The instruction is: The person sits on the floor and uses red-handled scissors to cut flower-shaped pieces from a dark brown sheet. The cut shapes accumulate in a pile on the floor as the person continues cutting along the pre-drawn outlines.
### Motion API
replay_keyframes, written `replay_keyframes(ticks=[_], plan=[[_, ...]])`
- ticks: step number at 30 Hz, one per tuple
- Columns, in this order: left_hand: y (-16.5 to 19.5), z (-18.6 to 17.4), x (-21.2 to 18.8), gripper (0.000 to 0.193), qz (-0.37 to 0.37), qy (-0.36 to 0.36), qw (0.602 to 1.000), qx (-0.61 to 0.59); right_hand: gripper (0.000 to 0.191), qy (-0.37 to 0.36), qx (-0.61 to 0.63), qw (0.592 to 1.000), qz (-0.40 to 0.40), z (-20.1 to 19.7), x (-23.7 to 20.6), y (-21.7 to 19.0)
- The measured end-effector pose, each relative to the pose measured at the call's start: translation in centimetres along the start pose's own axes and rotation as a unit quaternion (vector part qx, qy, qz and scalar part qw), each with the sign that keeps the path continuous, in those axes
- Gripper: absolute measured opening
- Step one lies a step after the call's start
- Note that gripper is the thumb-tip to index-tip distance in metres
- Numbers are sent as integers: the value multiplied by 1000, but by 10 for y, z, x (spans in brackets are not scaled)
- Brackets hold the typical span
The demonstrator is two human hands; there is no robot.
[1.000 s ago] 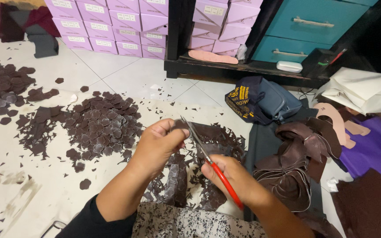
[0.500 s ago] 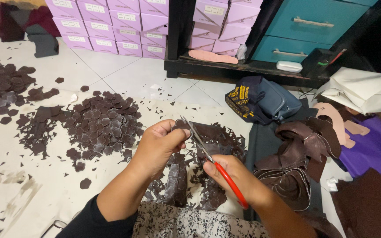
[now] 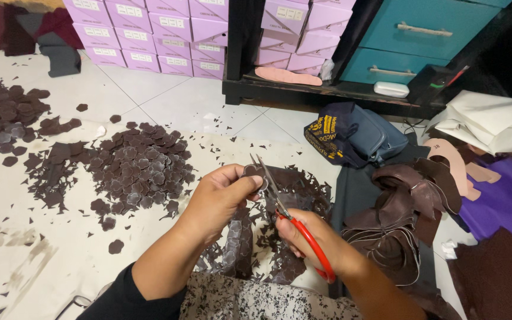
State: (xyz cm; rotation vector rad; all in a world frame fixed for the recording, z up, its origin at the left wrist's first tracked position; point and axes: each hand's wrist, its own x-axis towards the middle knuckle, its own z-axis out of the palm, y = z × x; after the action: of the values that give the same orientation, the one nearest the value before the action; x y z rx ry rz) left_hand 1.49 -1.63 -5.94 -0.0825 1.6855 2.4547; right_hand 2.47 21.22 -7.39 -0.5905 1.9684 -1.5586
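Note:
My left hand (image 3: 219, 200) pinches a small dark brown leather piece (image 3: 252, 172) between thumb and fingers. My right hand (image 3: 312, 239) grips red-handled scissors (image 3: 294, 222), whose blades point up and left and meet the edge of that piece. Below the hands lies a strip of dark brown leather with cut-out holes (image 3: 235, 246) among small trimmings. A heap of cut flower-shaped brown pieces (image 3: 140, 169) lies on the floor to the left of my left hand.
A second heap of brown pieces (image 3: 4, 118) lies far left. Stacked lilac boxes (image 3: 149, 35) stand at the back beside a black shelf (image 3: 327, 92) and teal drawers (image 3: 410, 41). A dark blue bag (image 3: 357, 136), folded brown leather (image 3: 398, 219) and purple material (image 3: 505, 201) lie right.
Both hands stay almost in place. The brown piece has turned slightly in my left fingers against the scissor blades.

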Motion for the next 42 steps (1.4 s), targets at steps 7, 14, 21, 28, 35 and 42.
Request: replay_keyframes(ticks=[7, 14, 21, 28, 35, 42], plan=[[1, 2, -3, 13, -38, 23, 999, -18, 42, 17, 106, 994, 4, 8, 2, 7], [-6, 12, -3, 17, -72, 37, 994, -68, 43, 54, 127, 990, 25, 11, 4, 9], [-8, 7, 0, 19, -66, 51, 993, -79, 45, 64, 124, 989, 38, 13, 8, 10], [-5, -1, 3, 16, 2, 37, 996, -87, 49, 48, 39, 997, 37, 5, 6, 5], [-4, -7, 7, 11, 29, 43, 998, -25, 53, 49, -48, 996, 48, -1, 4, 2], [-3, -11, 6, 8, 42, 31, 998, 28, 56, 59, -120, 991, 27, 0, 3, -2]])
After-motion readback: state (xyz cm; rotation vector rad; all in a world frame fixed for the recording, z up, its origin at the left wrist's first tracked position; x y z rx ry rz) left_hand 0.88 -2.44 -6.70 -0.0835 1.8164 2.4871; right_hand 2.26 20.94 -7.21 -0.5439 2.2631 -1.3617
